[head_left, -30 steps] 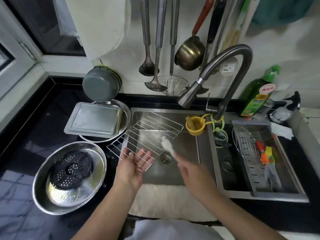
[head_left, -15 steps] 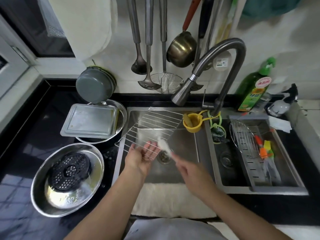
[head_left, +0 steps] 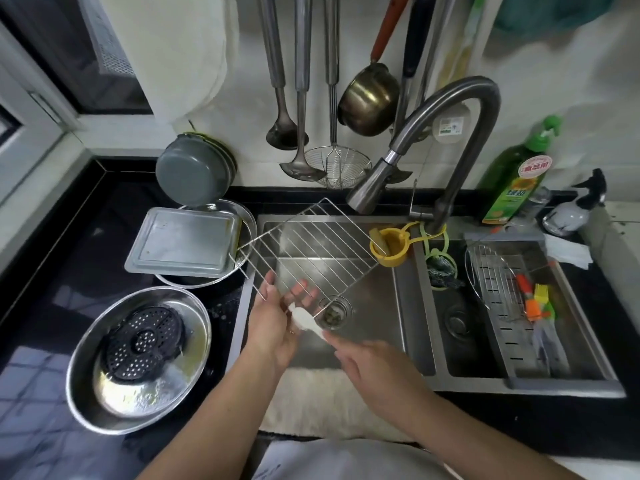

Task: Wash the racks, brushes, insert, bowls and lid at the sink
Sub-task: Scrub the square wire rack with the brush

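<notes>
Rack [head_left: 311, 247] tilted, held cornerwise by left hand [head_left: 273, 327].

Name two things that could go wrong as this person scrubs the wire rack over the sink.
The wire rack is held only at one corner by the left hand; wet, it might slip. Its far corner sits close to the yellow cup and could knock it. The right hand scrubs with a white brush.

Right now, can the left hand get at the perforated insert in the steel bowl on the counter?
Probably not yet: the left hand is occupied holding the wire rack over the sink. The perforated insert lies uncovered in the steel bowl just to its left, nothing blocking, so once the rack is released it looks reachable.
</notes>
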{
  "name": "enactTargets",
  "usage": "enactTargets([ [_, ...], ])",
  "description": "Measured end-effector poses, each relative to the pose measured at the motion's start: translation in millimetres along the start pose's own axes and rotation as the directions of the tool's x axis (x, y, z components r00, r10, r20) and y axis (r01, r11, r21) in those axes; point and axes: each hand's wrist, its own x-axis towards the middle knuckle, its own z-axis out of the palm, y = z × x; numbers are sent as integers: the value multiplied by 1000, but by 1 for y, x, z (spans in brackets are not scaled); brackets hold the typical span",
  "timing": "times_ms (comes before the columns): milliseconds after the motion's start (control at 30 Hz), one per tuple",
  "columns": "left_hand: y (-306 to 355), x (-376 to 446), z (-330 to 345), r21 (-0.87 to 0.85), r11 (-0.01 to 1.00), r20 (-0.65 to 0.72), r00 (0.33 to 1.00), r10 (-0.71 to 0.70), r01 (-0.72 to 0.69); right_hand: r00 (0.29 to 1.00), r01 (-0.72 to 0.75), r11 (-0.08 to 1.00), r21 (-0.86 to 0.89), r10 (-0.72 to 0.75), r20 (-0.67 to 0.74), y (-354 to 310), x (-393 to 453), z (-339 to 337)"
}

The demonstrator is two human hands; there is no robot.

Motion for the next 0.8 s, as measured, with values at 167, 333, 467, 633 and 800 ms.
enactTargets([
  [167,-10,-10,-2,53,998,51,998,-31,29,1000,-3,997,79,5,-14,-14,26,7],
  [333,-7,-11,-12,119,993,91,996,6,-17,985,-71,994,-87,84,148,-18,-9,-9],
  [467,-35,-31,-5,329,938,177,983,51,-108,998,-52,973,-226,59,23,-39,46,-12],
  [633,-21,-22,-22,449,871,182,974,132,-202,999,-50,958,-282,53,3,-47,73,-20],
  [800,-6,-25,-28,434,870,211,965,157,-237,998,26,970,-242,-10,68,-39,21,0],
])
